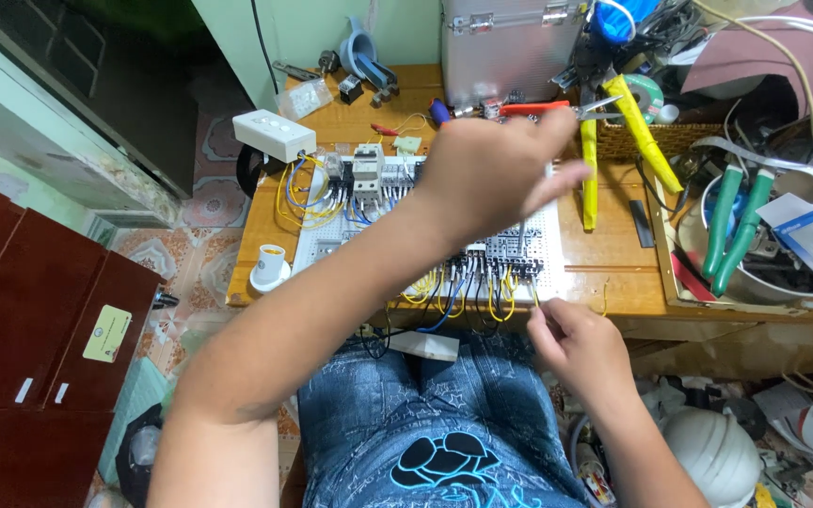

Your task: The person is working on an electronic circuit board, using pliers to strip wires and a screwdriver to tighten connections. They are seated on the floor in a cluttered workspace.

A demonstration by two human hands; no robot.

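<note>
- Left hand (496, 165) is up over the wiring board (538, 235), fingers stretched toward the far edge, and it blurs in the frame.
- Something thin and grey hangs just under that hand, maybe a tool shaft; I cannot tell whether the fingers grip it.
- Right at those fingertips lie red-handled pliers (557, 108), touching or nearly so, too blurred to say.
- Just beyond and to the right of the left hand rest yellow cutters (613, 141), jaws pointing back at the pliers.
- Right hand (571, 343) sits at the near edge of the board, thumb and forefinger pinched on a thin yellow wire (531, 299).
- That wire runs up from the pinch into the terminal row (496, 256), just above the hand, among blue and yellow loops.
- Left of both hands: breakers (367, 167) on the board, a white switch box (273, 134) beyond them, a lamp holder (270, 266) near the table (613, 273) corner.
- Far right of the grip, green-handled pliers (736, 226) lean in a tub.
</note>
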